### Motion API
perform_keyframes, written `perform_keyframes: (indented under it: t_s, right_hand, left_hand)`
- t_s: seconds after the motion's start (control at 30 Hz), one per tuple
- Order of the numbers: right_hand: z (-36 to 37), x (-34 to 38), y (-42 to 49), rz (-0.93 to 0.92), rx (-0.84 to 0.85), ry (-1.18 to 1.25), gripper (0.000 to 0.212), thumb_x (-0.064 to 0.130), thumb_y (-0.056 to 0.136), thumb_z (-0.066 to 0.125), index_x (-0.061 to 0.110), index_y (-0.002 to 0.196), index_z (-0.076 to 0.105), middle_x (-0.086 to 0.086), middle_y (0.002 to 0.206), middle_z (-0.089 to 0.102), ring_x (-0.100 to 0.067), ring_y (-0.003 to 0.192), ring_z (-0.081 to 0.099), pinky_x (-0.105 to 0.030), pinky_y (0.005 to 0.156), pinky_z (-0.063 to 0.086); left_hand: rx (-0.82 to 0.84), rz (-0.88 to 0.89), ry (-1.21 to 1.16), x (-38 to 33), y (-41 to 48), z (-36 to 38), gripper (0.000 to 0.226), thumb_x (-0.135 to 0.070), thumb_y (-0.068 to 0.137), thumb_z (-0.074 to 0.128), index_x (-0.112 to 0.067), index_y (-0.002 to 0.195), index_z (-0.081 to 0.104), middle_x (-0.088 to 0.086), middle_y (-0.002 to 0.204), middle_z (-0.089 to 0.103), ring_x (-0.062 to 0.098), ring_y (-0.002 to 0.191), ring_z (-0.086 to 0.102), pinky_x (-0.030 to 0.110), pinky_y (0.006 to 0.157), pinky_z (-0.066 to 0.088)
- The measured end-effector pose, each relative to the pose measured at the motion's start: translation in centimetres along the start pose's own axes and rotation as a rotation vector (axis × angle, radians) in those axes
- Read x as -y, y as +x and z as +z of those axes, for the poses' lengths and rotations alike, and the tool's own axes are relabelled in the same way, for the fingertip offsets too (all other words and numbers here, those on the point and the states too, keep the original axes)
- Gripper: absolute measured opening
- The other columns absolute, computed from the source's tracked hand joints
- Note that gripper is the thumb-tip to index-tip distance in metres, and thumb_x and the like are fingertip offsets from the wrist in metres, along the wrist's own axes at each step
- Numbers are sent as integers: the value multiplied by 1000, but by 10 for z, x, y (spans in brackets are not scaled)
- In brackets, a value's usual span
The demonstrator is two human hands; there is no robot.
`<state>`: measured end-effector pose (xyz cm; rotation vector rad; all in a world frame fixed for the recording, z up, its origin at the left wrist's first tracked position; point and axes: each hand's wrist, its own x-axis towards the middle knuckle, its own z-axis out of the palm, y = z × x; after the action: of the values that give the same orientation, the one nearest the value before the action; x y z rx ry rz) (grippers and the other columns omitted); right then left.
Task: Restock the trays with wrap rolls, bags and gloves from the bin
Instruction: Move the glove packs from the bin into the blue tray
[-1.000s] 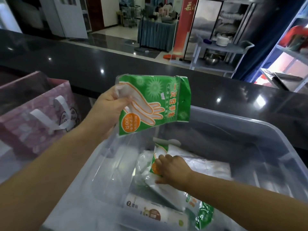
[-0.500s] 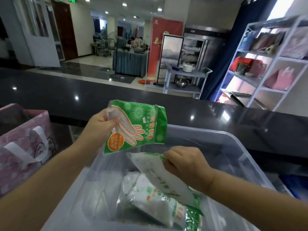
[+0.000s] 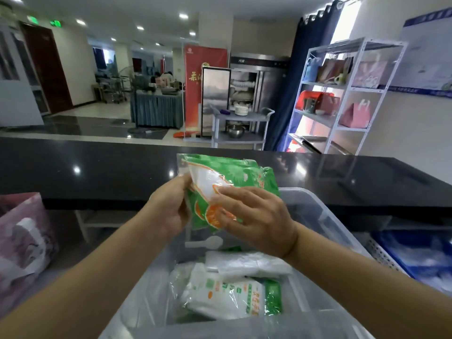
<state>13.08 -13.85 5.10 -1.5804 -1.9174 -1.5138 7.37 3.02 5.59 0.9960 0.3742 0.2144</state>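
You hold two flat green-and-white plastic glove packs (image 3: 230, 182) stacked together above the clear plastic storage bin (image 3: 325, 216), level with the dark counter edge behind it. Your left hand (image 3: 168, 211) pinches their left edge, thumb on the near face and fingers curled out of sight behind. Your right hand (image 3: 254, 216) lies closed over the front pack, fingers spread flat across it and pressing it against the rear one, likely to square the pair so they travel as one bundle. Neither hand is free. More packets remain in the bin below: a white-and-green glove pack (image 3: 227, 297) and a milky plastic bag bundle (image 3: 247, 265). The blue perforated tray (image 3: 420, 260) at your right looks like the nearest place to set them.
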Motion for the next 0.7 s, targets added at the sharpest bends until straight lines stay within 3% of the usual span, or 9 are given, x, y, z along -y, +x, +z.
perform_keyframes:
  t_s: [0.07,0.17,0.23,0.37,0.47,0.63,0.7]
  right_hand:
    - [3,5,-8,4,21,36,11,14,87,67,12,79,75,-8,107,71,-24,107,64,-38,78,54]
    - [2,6,-15,2,77,6,11,15,88,66,14,81,75,-7,109,71,-24,111,62,-37,80,53]
    - [-3,6,-21,10,105,-16,11,16,88,66,15,81,74,-6,110,71,-23,112,61,-37,82,53]
    - [-28,1,-35,26,137,-34,13,18,90,64,14,81,74,-6,113,70,-23,117,58,-39,86,51]
    - [-66,-10,-56,69,192,-3,25,32,92,58,11,93,73,-11,123,64,-26,124,51,-43,97,45]
    - [-165,-45,-114,237,66,-128,27,26,90,59,10,110,69,-10,123,63,-27,118,55,-42,101,41]
    - [-209,-60,-145,326,89,-210,34,31,91,56,8,115,65,-12,126,61,-27,120,51,-41,105,37]
  left_hand:
    - [78,-66,-64,2,3,-1,54,-45,92,47,-1,122,58,24,119,63,38,106,62,49,90,49]
    - [182,-52,-132,6,3,2,71,-62,78,56,-6,121,59,22,113,67,37,103,64,48,85,51]
    - [181,-28,-101,8,-3,12,75,-58,71,65,-4,123,56,22,115,65,37,101,65,49,82,52]
    - [118,145,-4,17,-17,48,51,-22,77,70,-3,120,53,26,114,60,35,93,63,49,79,55]
    - [169,281,17,27,-28,87,30,-17,85,63,-9,112,53,21,94,60,31,83,62,45,73,56]
    - [253,374,11,70,-51,159,7,-14,83,63,-9,88,64,16,86,73,32,78,71,43,62,57]
    - [291,379,46,100,-61,192,5,-15,83,63,-13,83,68,15,86,74,31,78,72,41,62,57]
